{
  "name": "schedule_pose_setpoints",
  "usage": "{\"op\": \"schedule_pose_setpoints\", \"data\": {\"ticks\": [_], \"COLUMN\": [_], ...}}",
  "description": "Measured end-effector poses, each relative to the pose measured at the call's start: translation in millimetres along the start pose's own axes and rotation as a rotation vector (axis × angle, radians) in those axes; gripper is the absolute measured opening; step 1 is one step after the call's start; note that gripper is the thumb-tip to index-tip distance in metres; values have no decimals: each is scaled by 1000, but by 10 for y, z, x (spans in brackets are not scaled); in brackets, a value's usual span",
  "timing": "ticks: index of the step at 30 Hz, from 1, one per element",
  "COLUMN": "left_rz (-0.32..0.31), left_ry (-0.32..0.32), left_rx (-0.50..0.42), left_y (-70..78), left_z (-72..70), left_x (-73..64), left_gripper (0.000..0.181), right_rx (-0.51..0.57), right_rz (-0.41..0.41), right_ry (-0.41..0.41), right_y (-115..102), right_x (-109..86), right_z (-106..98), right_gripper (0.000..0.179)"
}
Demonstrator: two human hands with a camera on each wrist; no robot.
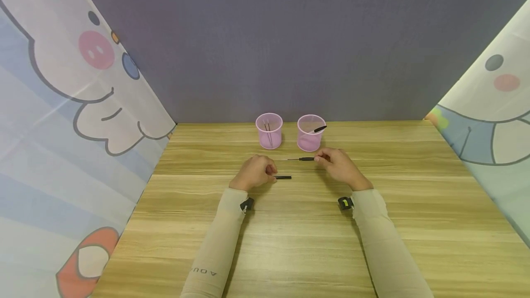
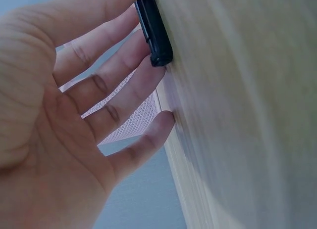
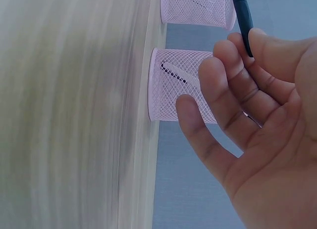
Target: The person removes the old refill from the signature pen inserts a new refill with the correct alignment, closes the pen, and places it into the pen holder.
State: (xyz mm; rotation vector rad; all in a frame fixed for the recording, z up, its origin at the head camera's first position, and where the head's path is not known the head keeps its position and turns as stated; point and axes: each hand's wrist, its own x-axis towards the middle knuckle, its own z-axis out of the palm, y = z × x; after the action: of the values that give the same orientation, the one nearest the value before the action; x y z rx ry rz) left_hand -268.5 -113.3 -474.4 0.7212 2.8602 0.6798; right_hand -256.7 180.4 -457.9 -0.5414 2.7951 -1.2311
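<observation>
My left hand (image 1: 257,170) pinches one end of a short black stick (image 1: 283,177) between thumb and fingers, low over the table. In the left wrist view, this black stick (image 2: 154,33) has a blunt end and a groove along its side; the thumb hides its other end. To the right, my right hand (image 1: 337,165) pinches the handle end of a small screwdriver (image 1: 307,159), its slim shaft pointing left toward the left hand. Only its black handle (image 3: 242,21) shows in the right wrist view. The remaining right fingers are loosely spread.
Two pink mesh cups stand at the back of the table. Thin dark rods lean inside the left cup (image 1: 270,139); a black-handled stick (image 1: 320,128) leans in the right cup (image 1: 308,142). A dark grey panel (image 1: 298,49) rises behind the wooden table (image 1: 298,243).
</observation>
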Motion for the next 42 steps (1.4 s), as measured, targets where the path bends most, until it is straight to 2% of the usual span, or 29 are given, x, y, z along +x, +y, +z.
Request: {"op": "schedule_pose_setpoints", "data": {"ticks": [7, 15, 21, 33, 42], "left_rz": [-5, 49, 68, 94, 128], "left_ry": [22, 155, 205, 239, 251], "left_rx": [-30, -74, -122, -158, -117], "left_y": [-4, -29, -9, 73, 124], "left_z": [-16, -38, -57, -90, -85], "left_x": [1, 17, 26, 21, 27], "left_gripper": [17, 13, 16, 18, 13], "right_rx": [-3, -3, -6, -40, -46], "right_rz": [-9, -8, -11, -35, -40], "right_ry": [4, 0, -1, -2, 7], "right_y": [7, -8, -20, -3, -32], "right_x": [2, -3, -2, 23, 31], "right_z": [4, 8, 16, 86, 120], "right_gripper": [17, 17, 17, 16, 16]}}
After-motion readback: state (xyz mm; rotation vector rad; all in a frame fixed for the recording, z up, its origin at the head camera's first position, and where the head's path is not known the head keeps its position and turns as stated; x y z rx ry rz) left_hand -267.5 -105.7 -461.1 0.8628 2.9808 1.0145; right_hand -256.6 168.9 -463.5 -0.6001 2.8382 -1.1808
